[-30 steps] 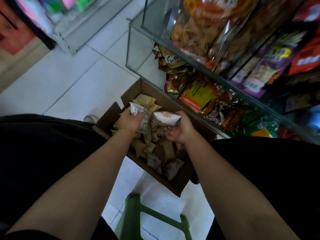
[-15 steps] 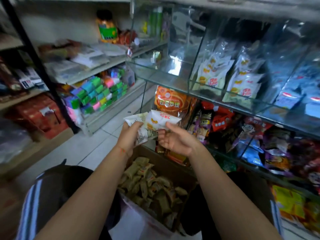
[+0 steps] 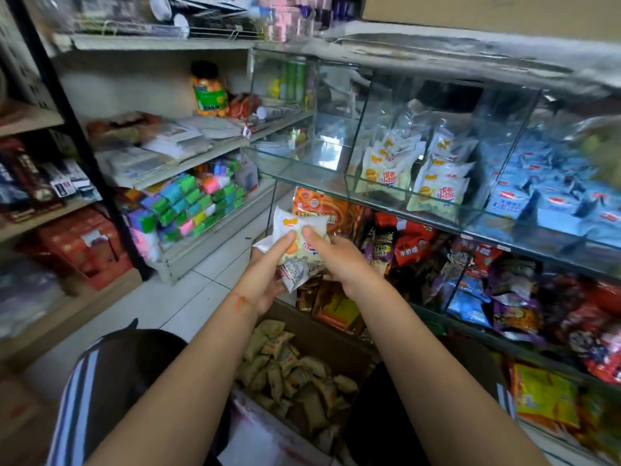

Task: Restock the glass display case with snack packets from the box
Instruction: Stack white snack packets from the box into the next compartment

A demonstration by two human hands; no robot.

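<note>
Two bare hands meet over a small stack of white snack packets (image 3: 300,238) held up in front of the glass display case (image 3: 420,196). The left hand (image 3: 265,280) cups the stack from below, fingers curled round the lower packets and thumb pressed flat on the face of the top one. The right hand (image 3: 336,255) grips the stack's right side, thumb on the front beside the left thumb, fingers wrapped behind out of sight. At least three packets show in the stack; the exact count is hidden by the fingers.

Below the forearms stands the open brown cardboard box (image 3: 322,334), with well over a dozen tan packets (image 3: 289,375) heaped loose inside. To the right, the case's middle compartment holds two leaning rows of matching white packets (image 3: 433,176), roughly ten visible; the compartment on its left looks nearly bare, and the one on its right is full of blue packets (image 3: 551,196), too many to count.

The likely trouble: the slick packets are pinched only by thumbs on top, so lifting them over the glass front could let a lower one slide out and drop. Pushing them in carelessly could also topple the leaning rows.
</note>
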